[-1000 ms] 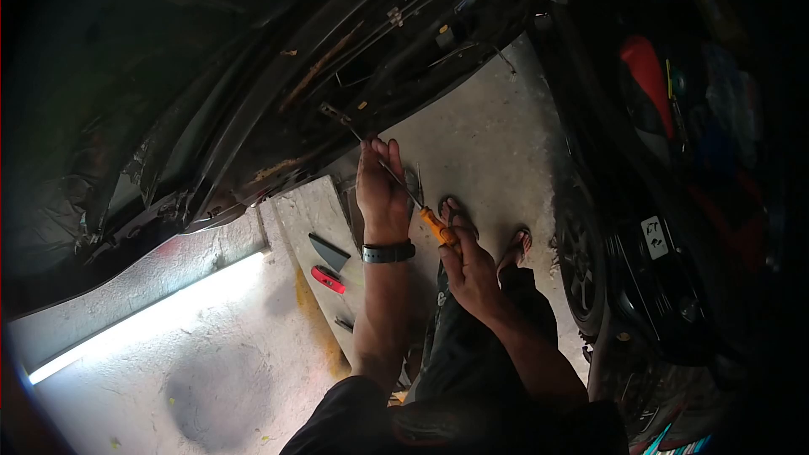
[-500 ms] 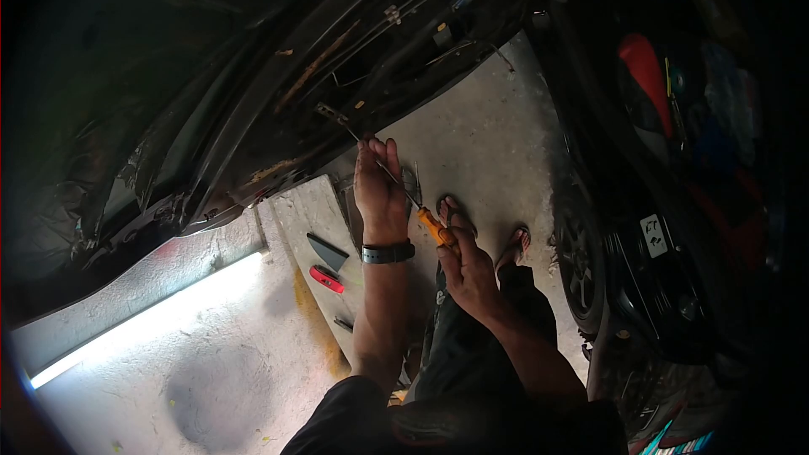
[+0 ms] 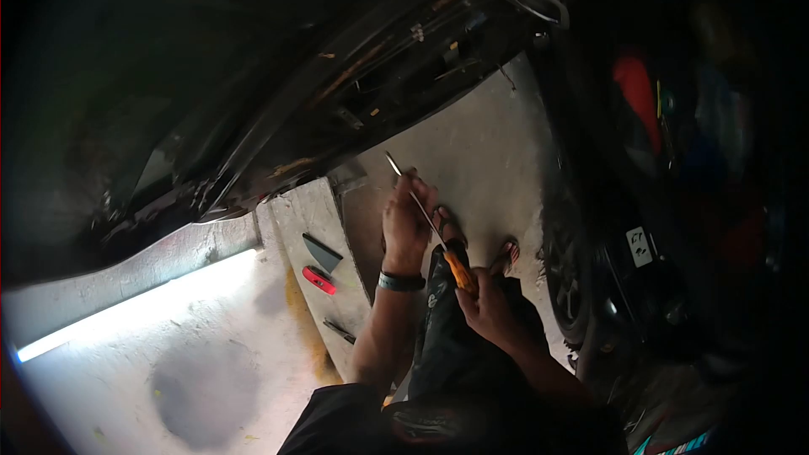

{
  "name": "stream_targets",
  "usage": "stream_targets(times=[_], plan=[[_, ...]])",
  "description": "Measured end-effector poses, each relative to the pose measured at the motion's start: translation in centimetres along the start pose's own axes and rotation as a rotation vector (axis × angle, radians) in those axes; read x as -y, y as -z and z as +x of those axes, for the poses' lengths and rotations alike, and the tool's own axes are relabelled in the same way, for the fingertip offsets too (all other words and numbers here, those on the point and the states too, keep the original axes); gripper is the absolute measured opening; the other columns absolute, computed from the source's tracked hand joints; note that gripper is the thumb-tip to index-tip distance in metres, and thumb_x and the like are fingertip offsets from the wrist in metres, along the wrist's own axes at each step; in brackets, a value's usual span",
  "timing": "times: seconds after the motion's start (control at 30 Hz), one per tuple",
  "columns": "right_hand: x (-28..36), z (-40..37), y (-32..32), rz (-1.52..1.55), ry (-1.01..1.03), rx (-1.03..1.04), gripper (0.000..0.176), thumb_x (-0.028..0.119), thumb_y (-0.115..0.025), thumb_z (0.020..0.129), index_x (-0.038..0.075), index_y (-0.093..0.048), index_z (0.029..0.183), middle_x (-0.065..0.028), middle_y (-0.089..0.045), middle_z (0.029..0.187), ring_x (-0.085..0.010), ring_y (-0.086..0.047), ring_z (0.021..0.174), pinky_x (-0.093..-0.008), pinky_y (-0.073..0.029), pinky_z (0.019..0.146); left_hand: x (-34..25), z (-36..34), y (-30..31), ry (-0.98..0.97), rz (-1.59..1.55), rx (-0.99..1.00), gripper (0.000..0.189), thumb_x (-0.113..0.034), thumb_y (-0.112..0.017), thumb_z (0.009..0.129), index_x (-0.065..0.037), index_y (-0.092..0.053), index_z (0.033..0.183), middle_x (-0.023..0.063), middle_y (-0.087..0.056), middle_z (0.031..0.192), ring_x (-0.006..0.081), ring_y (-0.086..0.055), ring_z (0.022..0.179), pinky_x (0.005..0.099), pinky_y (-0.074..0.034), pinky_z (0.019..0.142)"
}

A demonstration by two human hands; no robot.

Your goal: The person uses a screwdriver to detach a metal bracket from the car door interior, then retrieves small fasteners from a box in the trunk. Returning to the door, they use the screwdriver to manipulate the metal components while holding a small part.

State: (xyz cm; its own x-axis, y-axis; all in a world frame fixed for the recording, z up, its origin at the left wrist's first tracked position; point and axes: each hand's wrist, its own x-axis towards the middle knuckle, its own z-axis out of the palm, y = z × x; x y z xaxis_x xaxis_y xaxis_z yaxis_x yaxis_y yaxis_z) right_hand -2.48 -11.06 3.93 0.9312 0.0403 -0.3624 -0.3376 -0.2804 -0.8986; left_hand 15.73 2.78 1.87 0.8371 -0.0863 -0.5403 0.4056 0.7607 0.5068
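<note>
Under the dark car door, above the concrete floor, your right hand grips the orange-handled screwdriver, left hand fingers closed round its shaft, tip near the door's edge; white label illegible.

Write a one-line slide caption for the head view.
Right hand holds an orange-handled screwdriver, left hand steadies its shaft near a dark car panel.
</note>
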Motion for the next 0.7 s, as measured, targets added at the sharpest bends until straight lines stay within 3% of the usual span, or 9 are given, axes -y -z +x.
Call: stream_targets(times=[0.1, 0.13, 0.17, 0.23, 0.27, 0.33, 0.47, 0.57, 0.7], plan=[[-0.5, -2.4, 2.8, -0.020, -0.068, 0.052, 0.047, 0.027, -0.068, 0.093, 0.000, -0.043, 0.123, -0.0232, -0.061, 0.101, -0.0407, -0.066, 0.085, -0.0463, -0.053, 0.072, 3.2, -2.5, 1.7, 0.094, 0.247, 0.065, 0.029, -0.026, -0.058, 0.101, -0.003, -0.062, 0.118, 0.0004, -0.064, 0.085, 0.0151, -0.065, 0.080, 0.0253, -0.054, 0.070], [0.5, -3.1, 4.0, -0.065, -0.190, 0.097, 0.049, 0.031, -0.068, 0.092, 0.000, -0.044, 0.121, -0.0199, -0.062, 0.096, -0.0381, -0.067, 0.084, -0.0465, -0.053, 0.073, 4.2, -3.4, 1.9, 0.154, 0.306, 0.027, 0.031, -0.028, -0.060, 0.100, -0.003, -0.064, 0.118, 0.0017, -0.066, 0.091, 0.0146, -0.065, 0.081, 0.0281, -0.055, 0.070], [-3.1, -4.2, 3.7, -0.194, -0.058, 0.067, 0.045, 0.031, -0.066, 0.094, -0.001, -0.046, 0.118, -0.0181, -0.063, 0.087, -0.0335, -0.069, 0.078, -0.0437, -0.054, 0.069, 4.6, -4.0, 1.5, 0.143, 0.412, 0.033, 0.032, -0.027, -0.061, 0.100, -0.003, -0.063, 0.121, 0.0018, -0.065, 0.091, 0.0142, -0.065, 0.080, 0.0281, -0.055, 0.070], [-7.3, -6.0, 4.2, -0.222, -0.207, 0.143, 0.039, 0.028, -0.063, 0.094, 0.000, -0.050, 0.118, -0.0277, -0.063, 0.097, -0.0442, -0.065, 0.091, -0.0476, -0.052, 0.075, 4.8, -4.5, 0.4, 0.112, 0.624, 0.048, 0.037, -0.026, -0.063, 0.099, -0.002, -0.060, 0.127, 0.0020, -0.064, 0.092, 0.0134, -0.063, 0.079, 0.0280, -0.054, 0.069], [-8.0, -6.9, 4.9, -0.200, -0.297, 0.130, 0.038, 0.029, -0.060, 0.095, 0.000, -0.051, 0.119, -0.0281, -0.064, 0.091, -0.0455, -0.065, 0.088, -0.0489, -0.052, 0.074, 5.0, -2.7, 1.4, -0.010, 0.655, -0.014, 0.044, -0.028, -0.064, 0.098, -0.001, -0.057, 0.133, 0.0027, -0.065, 0.096, 0.0124, -0.063, 0.081, 0.0272, -0.054, 0.071], [-7.2, -8.2, 6.6, -0.155, -0.322, 0.053, 0.035, 0.028, -0.059, 0.096, -0.001, -0.051, 0.114, -0.0272, -0.062, 0.082, -0.0453, -0.066, 0.081, -0.0490, -0.052, 0.072, 2.6, 1.0, 0.5, -0.309, 0.573, -0.013, 0.045, -0.023, -0.063, 0.099, 0.000, -0.053, 0.136, 0.0051, -0.064, 0.097, 0.0129, -0.063, 0.080, 0.0281, -0.054, 0.070], [-7.2, -11.7, 9.1, -0.084, -0.457, -0.032, 0.035, 0.031, -0.059, 0.095, -0.001, -0.050, 0.105, -0.0267, -0.062, 0.079, -0.0423, -0.068, 0.077, -0.0490, -0.053, 0.072, -2.1, 7.6, -4.1, -0.643, 0.488, -0.079, 0.043, -0.017, -0.060, 0.099, -0.006, -0.048, 0.139, 0.0075, -0.064, 0.099, 0.0141, -0.063, 0.080, 0.0293, -0.055, 0.070], [-8.1, -14.0, 10.4, -0.274, -0.455, -0.078, 0.040, 0.037, -0.061, 0.093, 0.000, -0.050, 0.103, -0.0254, -0.063, 0.079, -0.0393, -0.069, 0.074, -0.0498, -0.052, 0.073, -3.6, 8.7, -8.0, -0.511, 0.294, -0.160, 0.034, -0.018, -0.060, 0.100, -0.008, -0.054, 0.131, 0.0067, -0.064, 0.098, 0.0147, -0.063, 0.081, 0.0306, -0.057, 0.070], [-10.8, -17.1, 11.3, -0.566, -0.445, -0.162, 0.038, 0.038, -0.060, 0.091, 0.002, -0.054, 0.101, -0.0272, -0.066, 0.089, -0.0443, -0.066, 0.085, -0.0527, -0.049, 0.079, -3.3, 11.5, -7.7, -0.495, 0.233, -0.091, 0.031, -0.019, -0.061, 0.099, -0.006, -0.058, 0.127, 0.0087, -0.065, 0.102, 0.0169, -0.064, 0.084, 0.0340, -0.059, 0.073]])
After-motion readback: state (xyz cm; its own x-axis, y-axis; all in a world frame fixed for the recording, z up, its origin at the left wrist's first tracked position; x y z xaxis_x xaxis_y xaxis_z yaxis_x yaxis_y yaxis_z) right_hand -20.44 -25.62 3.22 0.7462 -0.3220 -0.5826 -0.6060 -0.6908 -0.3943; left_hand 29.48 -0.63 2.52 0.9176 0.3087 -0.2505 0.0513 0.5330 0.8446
